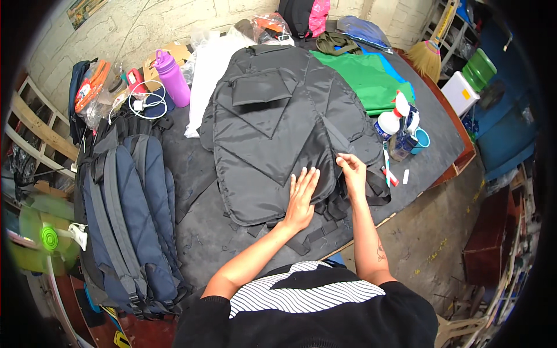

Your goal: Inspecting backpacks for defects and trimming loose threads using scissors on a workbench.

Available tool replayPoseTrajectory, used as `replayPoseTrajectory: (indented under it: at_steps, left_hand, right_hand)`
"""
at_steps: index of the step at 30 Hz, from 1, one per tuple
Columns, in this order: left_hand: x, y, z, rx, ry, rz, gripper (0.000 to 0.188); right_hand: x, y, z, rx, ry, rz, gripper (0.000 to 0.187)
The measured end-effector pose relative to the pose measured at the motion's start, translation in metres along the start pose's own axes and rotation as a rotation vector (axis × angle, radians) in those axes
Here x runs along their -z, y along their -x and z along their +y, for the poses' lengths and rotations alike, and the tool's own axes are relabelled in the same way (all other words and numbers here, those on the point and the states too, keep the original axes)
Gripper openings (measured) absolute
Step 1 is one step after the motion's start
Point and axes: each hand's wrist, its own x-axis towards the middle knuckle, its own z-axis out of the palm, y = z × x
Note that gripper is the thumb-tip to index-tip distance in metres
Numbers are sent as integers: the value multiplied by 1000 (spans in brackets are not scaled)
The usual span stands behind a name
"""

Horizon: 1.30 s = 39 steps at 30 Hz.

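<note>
A black unfinished-looking backpack [249, 133] lies spread on the dark table, with stitched V-shaped seams and a small flap near its top. My left hand [301, 200] rests on its lower right part, fingers stretched out and palm down on the fabric. At the backpack's right edge, my right hand [351, 168] is closed in a pinch beside the seam. What its fingertips hold is too small to make out. Black straps [325, 217] stick out from under the lower edge, between my arms.
Navy backpacks [127, 214] are stacked at the left, near a running green fan [49, 236]. A purple bottle [173, 78] stands at the back left. Green fabric [365, 81], a spray bottle [390, 119] and a blue cup [420, 140] are on the right. A broom [426, 58] leans behind.
</note>
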Motion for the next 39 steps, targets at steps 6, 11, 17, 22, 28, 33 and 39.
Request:
replayPoseTrajectory:
  at_steps: [6,11,17,22,28,33,39]
  left_hand:
    - [-2,4,0,8,-17,6,87]
    - [-2,8,10,39,-11,8,89]
    - [-15,22,22,69,-33,12,89]
    - [-20,24,21,74,-75,-13,91]
    - [-20,24,23,67,-210,-97,87]
    - [-22,25,23,59,-260,-120,84]
    - [-20,25,24,76,-266,-133,83]
  right_hand:
    - [4,-9,12,194,297,94,11]
    - [4,-3,6,236,57,200,12]
    - [9,33,-15,-291,-238,114,19]
    - [23,45,-12,-453,-311,-1,18]
    - [22,29,-7,-496,-292,-32,15]
    - [22,16,15,-510,-386,62,12]
    - [24,15,20,-493,-387,0,16]
